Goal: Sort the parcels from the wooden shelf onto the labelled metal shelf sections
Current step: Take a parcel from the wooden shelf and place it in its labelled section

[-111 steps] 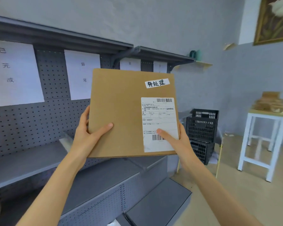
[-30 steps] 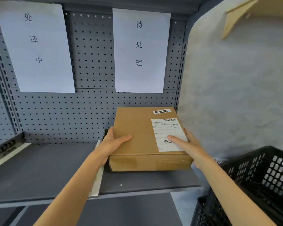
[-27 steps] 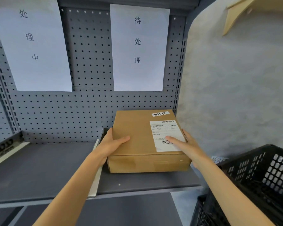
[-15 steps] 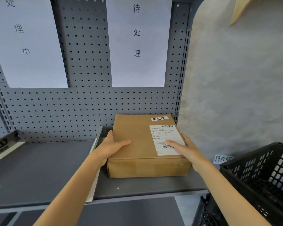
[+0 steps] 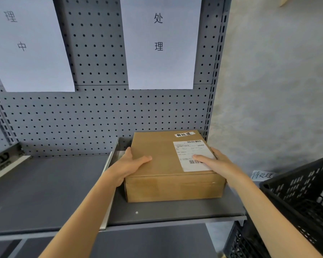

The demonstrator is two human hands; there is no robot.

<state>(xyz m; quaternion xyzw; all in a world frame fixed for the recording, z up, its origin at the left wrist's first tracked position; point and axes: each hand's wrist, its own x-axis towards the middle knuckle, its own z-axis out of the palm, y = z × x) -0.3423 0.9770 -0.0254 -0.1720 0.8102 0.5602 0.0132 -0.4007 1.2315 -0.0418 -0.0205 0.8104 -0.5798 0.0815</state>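
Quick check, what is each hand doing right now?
Left hand: grips the left side of the cardboard parcel, thumb on top.
Right hand: grips the parcel's right side, thumb on the shipping label.

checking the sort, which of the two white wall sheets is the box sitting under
The cardboard box sits under the right-hand sheet, whose visible characters are 处理. The left-hand sheet, ending in 中, hangs over the bare shelf section beyond the divider.
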